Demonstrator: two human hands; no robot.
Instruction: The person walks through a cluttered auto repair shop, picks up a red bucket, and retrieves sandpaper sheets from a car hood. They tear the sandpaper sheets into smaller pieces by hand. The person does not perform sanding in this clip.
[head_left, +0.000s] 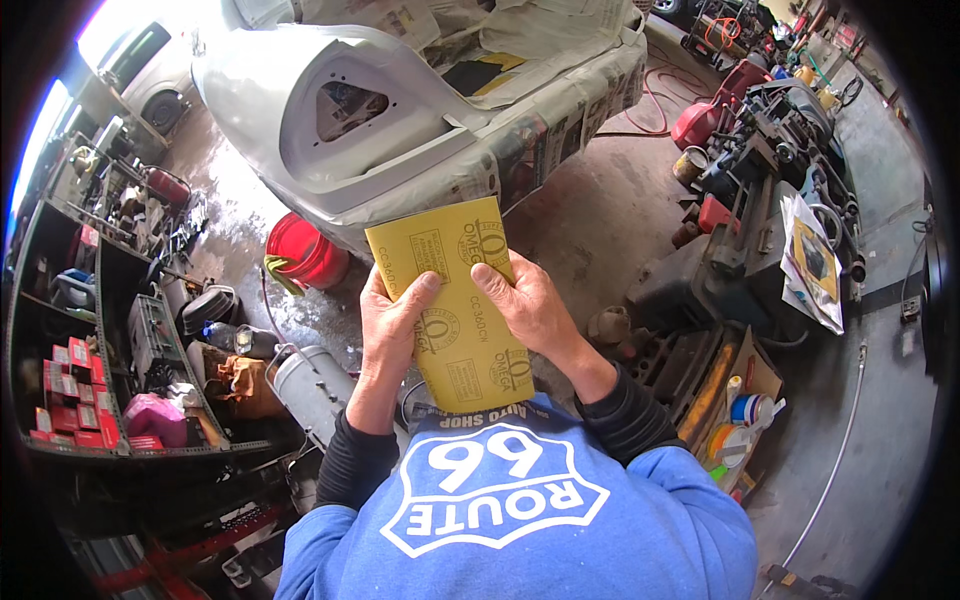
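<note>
A yellow-backed sheet of Omega sandpaper (465, 322) is held upright in front of my chest, its printed back facing the camera. My left hand (394, 311) grips its left edge, thumb on the printed side. On the opposite edge, my right hand (529, 304) pinches the sheet the same way. The fingers behind the sheet are hidden. Just beyond its top edge stands a pale grey vehicle body part (247, 97) with a triangular opening, partly covered with newspaper masking (592, 97). A dark sheet (471, 76) and yellow sheets (501, 60) lie on that masking.
A red bucket (322, 262) with a yellow-green cloth (283, 276) over its rim stands left on the floor. Metal shelving (109, 322) with red boxes lines the left. At right are a cluttered workbench (750, 217), hanging papers (806, 262) and a cardboard box (757, 367) of tape rolls.
</note>
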